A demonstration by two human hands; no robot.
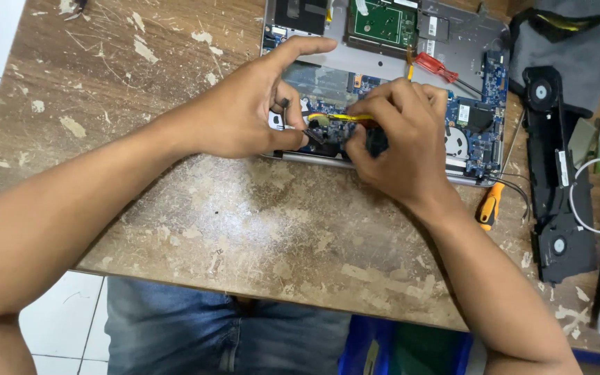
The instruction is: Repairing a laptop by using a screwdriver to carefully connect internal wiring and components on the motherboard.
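Blue board half hidden | left hand fingers pinch black part | right hand grip unclear

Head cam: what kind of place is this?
Likely an electronics repair bench: an opened laptop with its blue board bare, screwdrivers lying loose, a removed speaker bar, all on a scarred wooden table.

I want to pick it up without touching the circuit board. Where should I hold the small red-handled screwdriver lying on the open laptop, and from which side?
Grip the red-handled screwdriver by its translucent red handle, coming from above. The handle lies flat on the open grey laptop, on bare casing, while its metal shaft points right toward the blue circuit board.
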